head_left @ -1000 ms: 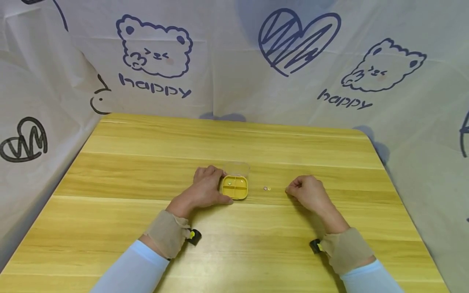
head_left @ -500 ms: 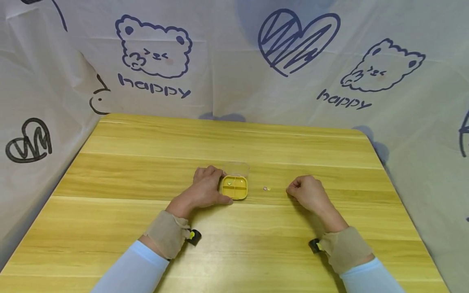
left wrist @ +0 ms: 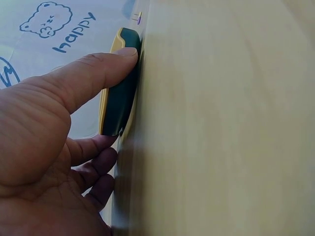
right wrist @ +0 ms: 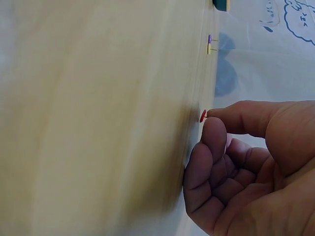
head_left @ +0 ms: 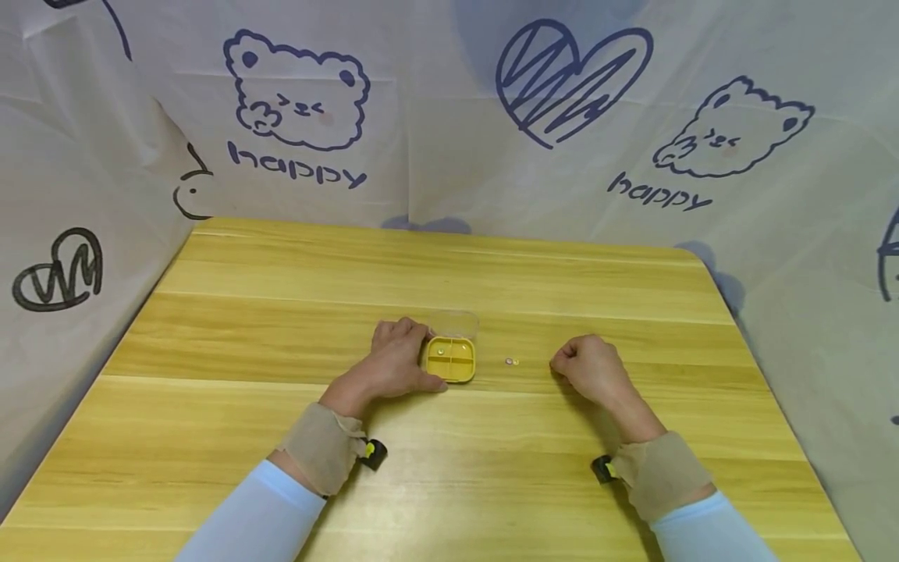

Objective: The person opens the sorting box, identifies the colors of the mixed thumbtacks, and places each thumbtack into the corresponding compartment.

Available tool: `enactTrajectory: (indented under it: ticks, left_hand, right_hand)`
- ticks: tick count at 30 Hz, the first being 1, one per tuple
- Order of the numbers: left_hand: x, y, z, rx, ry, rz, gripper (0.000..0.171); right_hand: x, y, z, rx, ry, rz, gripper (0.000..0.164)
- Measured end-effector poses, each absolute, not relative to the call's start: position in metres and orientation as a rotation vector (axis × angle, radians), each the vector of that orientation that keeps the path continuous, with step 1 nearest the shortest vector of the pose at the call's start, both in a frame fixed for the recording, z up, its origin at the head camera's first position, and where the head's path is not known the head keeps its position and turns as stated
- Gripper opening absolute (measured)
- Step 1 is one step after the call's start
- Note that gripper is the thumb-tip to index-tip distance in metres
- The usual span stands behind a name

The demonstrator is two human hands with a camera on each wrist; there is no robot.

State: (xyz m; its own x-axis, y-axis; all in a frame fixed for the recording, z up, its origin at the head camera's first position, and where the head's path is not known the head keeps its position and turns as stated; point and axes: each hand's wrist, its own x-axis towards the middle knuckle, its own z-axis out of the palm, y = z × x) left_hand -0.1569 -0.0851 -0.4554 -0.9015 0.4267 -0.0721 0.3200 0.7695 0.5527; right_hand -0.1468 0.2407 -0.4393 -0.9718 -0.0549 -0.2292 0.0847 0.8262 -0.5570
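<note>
A small yellow compartment box (head_left: 450,360), dark green on its outer side in the left wrist view, lies on the table. Its clear lid (head_left: 453,322) is folded back. My left hand (head_left: 396,363) grips the box's left side, thumb (left wrist: 115,69) at the front and fingers behind. A small round thing (head_left: 440,352) lies in the far left compartment. Right of the box, a purple thumbtack (right wrist: 210,38) and a yellow thumbtack (right wrist: 209,49) lie side by side, pins up. Thumb and forefinger of my right hand (head_left: 591,368) pinch a red thumbtack (right wrist: 203,116) by its pin, close to the tabletop.
The wooden table (head_left: 449,265) stretches out around both hands. A white cloth (head_left: 435,117) with drawn bears and hearts hangs behind it and along both sides. Each wrist wears a wrap with a small black camera, such as the left camera (head_left: 374,454).
</note>
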Motion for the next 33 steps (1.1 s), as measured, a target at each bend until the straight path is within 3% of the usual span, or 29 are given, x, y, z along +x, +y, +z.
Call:
enactTrajectory:
  ticks: [7,14,20,27,33]
  left_hand:
    - [-0.158,-0.085,-0.457,0.605,2.776,0.799,0.074]
    - [-0.159,-0.084,-0.459,0.609,2.781,0.798,0.073]
    - [-0.159,-0.082,-0.460,0.612,2.789,0.794,0.072]
    - [-0.159,-0.083,-0.461,0.604,2.787,0.795,0.073]
    - [-0.160,-0.083,-0.461,0.610,2.792,0.778,0.073]
  right_hand:
    - [-0.151,0.238,-0.438,0.076,2.742,-1.045,0.022]
    - [-0.155,0.214,-0.438,0.227,2.285,-1.855,0.034]
    - [-0.154,0.198,-0.440,0.371,1.382,-2.435,0.012]
    - [-0.149,0.195,-0.451,0.355,0.660,-2.539,0.008]
    - [-0.141,0.192,-0.460,0.271,0.503,-2.520,0.012]
